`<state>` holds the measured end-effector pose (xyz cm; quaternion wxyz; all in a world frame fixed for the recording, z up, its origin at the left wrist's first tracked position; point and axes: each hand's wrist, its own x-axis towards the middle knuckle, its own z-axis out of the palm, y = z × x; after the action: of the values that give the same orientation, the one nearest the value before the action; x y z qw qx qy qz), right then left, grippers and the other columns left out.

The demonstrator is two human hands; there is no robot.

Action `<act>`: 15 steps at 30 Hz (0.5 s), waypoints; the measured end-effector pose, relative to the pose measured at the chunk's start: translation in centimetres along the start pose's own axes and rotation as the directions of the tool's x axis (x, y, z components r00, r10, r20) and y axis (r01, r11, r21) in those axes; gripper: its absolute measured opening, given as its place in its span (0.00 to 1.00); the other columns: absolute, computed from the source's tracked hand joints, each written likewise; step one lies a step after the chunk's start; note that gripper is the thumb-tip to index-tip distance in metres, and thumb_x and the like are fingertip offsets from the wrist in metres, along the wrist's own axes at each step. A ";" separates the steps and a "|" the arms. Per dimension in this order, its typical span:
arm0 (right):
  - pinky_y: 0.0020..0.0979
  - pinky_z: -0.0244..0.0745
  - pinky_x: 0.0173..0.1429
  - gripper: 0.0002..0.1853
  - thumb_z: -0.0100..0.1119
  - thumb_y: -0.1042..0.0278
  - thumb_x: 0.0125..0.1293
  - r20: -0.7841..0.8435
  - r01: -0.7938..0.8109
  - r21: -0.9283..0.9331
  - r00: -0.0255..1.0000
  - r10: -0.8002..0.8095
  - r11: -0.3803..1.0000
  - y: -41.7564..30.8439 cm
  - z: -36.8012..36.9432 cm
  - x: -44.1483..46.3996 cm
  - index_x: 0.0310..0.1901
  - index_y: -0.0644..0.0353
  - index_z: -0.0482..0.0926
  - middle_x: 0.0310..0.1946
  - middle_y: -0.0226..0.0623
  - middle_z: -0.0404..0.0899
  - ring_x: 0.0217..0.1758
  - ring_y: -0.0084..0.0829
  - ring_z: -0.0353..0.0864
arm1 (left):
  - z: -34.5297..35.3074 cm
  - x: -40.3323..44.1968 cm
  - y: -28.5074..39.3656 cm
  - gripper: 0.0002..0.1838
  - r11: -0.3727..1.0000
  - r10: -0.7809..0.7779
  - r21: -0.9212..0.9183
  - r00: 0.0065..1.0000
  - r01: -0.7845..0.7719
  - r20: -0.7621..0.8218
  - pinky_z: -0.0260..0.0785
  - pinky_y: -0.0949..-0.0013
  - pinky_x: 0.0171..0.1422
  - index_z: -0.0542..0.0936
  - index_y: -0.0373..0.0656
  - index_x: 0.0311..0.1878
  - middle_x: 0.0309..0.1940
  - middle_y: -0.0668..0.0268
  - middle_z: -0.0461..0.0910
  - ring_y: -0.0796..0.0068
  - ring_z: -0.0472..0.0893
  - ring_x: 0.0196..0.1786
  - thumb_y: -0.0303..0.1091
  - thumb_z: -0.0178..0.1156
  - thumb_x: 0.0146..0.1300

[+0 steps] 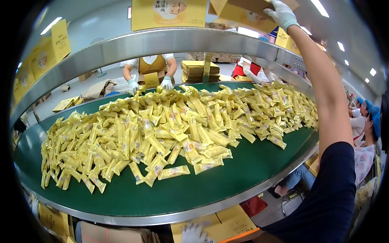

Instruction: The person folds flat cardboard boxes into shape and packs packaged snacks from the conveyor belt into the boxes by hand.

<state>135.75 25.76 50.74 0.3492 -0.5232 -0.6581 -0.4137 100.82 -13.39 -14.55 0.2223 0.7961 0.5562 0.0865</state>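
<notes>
High at the upper right, my right hand [282, 15] in a white glove grips the edge of a yellow cardboard box [247, 18] at the overhead metal shelf [239, 37]. My left hand [193, 233], also gloved, lies at the bottom edge of the view with fingers apart on a yellow printed carton [227, 222]. Part of that hand is cut off by the frame. Between the two hands, a large heap of yellow wrapped snack bars [170, 125] covers much of the green conveyor belt [190, 194].
Across the belt, a co-worker's gloved hands [166, 83] are at a small box [152, 79]. Flat cartons [200, 69] are stacked behind the belt. Another yellow box [168, 15] stands on the shelf. Brown cardboard [109, 233] is at the lower left, and several people sit at the right.
</notes>
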 end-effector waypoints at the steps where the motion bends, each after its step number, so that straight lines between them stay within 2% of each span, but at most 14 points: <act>1: 0.43 0.71 0.64 0.31 0.67 0.64 0.57 0.021 0.020 0.052 1.000 -0.021 0.998 0.4 1.7 0.1 0.63 0.58 0.72 0.54 0.53 0.79 0.60 0.52 0.76 | 0.7 0.2 -0.5 0.29 1.000 0.015 0.025 1.000 -0.015 0.007 0.48 0.39 0.76 0.70 0.54 0.70 0.69 0.62 0.70 0.54 0.65 0.72 0.48 0.54 0.66; 2: 0.43 0.71 0.65 0.35 0.65 0.64 0.57 -0.046 0.150 0.091 0.988 -0.146 0.985 -0.6 2.8 -0.4 0.68 0.56 0.68 0.55 0.53 0.79 0.61 0.53 0.76 | 1.5 0.2 -1.0 0.30 0.998 0.032 0.051 0.999 -0.033 0.017 0.49 0.37 0.75 0.69 0.55 0.71 0.69 0.63 0.69 0.54 0.65 0.72 0.49 0.54 0.67; 3: 0.43 0.70 0.66 0.32 0.62 0.66 0.57 -0.233 0.276 -0.122 0.926 -0.297 0.953 -0.4 5.5 0.5 0.65 0.59 0.70 0.57 0.53 0.78 0.60 0.53 0.76 | 1.5 0.3 -1.1 0.30 0.996 0.048 0.076 0.998 -0.050 0.029 0.49 0.36 0.75 0.68 0.55 0.72 0.69 0.63 0.69 0.54 0.65 0.72 0.49 0.54 0.67; 4: 0.43 0.71 0.66 0.29 0.60 0.67 0.58 -0.083 0.202 -0.095 0.974 -0.210 0.975 0.3 7.0 1.4 0.63 0.60 0.71 0.57 0.53 0.77 0.60 0.52 0.76 | 1.5 0.4 -1.1 0.31 0.997 0.025 0.068 0.994 -0.033 0.109 0.48 0.33 0.74 0.67 0.54 0.73 0.70 0.63 0.68 0.54 0.64 0.73 0.50 0.53 0.67; 5: 0.44 0.71 0.65 0.26 0.57 0.68 0.60 0.072 0.121 -0.082 0.991 -0.116 0.989 -1.6 7.0 1.6 0.61 0.61 0.72 0.57 0.53 0.77 0.60 0.52 0.76 | 1.1 0.7 -0.9 0.31 0.998 0.027 0.055 0.994 -0.033 0.106 0.48 0.33 0.74 0.67 0.54 0.73 0.70 0.62 0.68 0.54 0.64 0.73 0.51 0.53 0.67; 7: 0.44 0.71 0.64 0.21 0.52 0.70 0.61 0.106 0.111 -0.102 0.989 -0.100 0.989 -0.6 10.4 3.1 0.58 0.62 0.73 0.55 0.54 0.77 0.59 0.52 0.76 | 0.9 0.9 -1.0 0.32 0.998 0.044 0.049 0.996 -0.048 0.081 0.47 0.33 0.74 0.67 0.54 0.73 0.70 0.62 0.67 0.54 0.63 0.73 0.51 0.52 0.67; 8: 0.44 0.71 0.63 0.19 0.48 0.70 0.64 0.059 0.163 -0.145 0.986 -0.156 0.976 -0.8 11.2 2.5 0.57 0.60 0.74 0.51 0.55 0.78 0.58 0.52 0.76 | 1.0 1.0 -1.0 0.32 0.997 0.052 0.045 0.996 -0.055 0.069 0.47 0.33 0.74 0.66 0.54 0.73 0.71 0.62 0.67 0.54 0.63 0.74 0.51 0.52 0.68; 9: 0.44 0.70 0.65 0.19 0.49 0.68 0.65 0.089 0.148 -0.103 0.986 -0.139 0.984 -1.5 10.9 1.9 0.57 0.60 0.74 0.53 0.56 0.77 0.58 0.52 0.76 | 1.2 1.0 -1.1 0.32 0.997 0.061 0.045 0.997 -0.064 0.055 0.47 0.33 0.75 0.66 0.54 0.73 0.71 0.62 0.67 0.54 0.63 0.74 0.52 0.52 0.68; 11: 0.41 0.72 0.66 0.24 0.51 0.64 0.67 0.078 0.035 -0.228 0.997 -0.017 0.973 -1.6 12.9 1.9 0.64 0.53 0.73 0.66 0.44 0.72 0.64 0.45 0.75 | 1.7 0.8 -1.3 0.32 0.995 0.087 0.047 0.996 -0.088 0.021 0.47 0.33 0.75 0.66 0.54 0.73 0.71 0.61 0.66 0.54 0.62 0.74 0.52 0.52 0.68; 12: 0.40 0.69 0.70 0.27 0.48 0.66 0.66 0.147 -0.016 -0.241 0.988 0.053 0.970 -3.2 10.9 0.8 0.68 0.48 0.69 0.68 0.42 0.69 0.66 0.43 0.74 | 1.9 0.7 -1.4 0.32 0.993 0.103 0.051 0.995 -0.103 0.001 0.47 0.33 0.75 0.66 0.54 0.73 0.71 0.61 0.66 0.54 0.62 0.74 0.52 0.52 0.68; 14: 0.41 0.74 0.66 0.24 0.50 0.66 0.65 0.065 -0.041 -0.181 0.996 0.053 0.983 -4.8 9.4 -1.5 0.65 0.47 0.73 0.64 0.41 0.73 0.63 0.42 0.77 | 2.3 0.1 -1.6 0.32 0.990 0.128 0.057 0.991 -0.126 -0.025 0.46 0.33 0.75 0.66 0.54 0.73 0.72 0.61 0.66 0.54 0.62 0.75 0.53 0.51 0.68; 15: 0.42 0.76 0.62 0.23 0.52 0.65 0.63 -0.020 0.009 -0.127 1.000 -0.012 0.992 -5.2 9.3 -2.0 0.61 0.49 0.76 0.57 0.42 0.79 0.60 0.43 0.79 | 2.6 0.0 -1.9 0.32 0.990 0.131 0.060 0.991 -0.128 -0.038 0.46 0.33 0.75 0.66 0.53 0.73 0.72 0.61 0.66 0.54 0.61 0.75 0.53 0.51 0.68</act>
<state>130.87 32.87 44.19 0.3201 -0.5365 -0.6296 -0.4619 100.25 -13.53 -17.71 0.1814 0.8346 0.5102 0.1013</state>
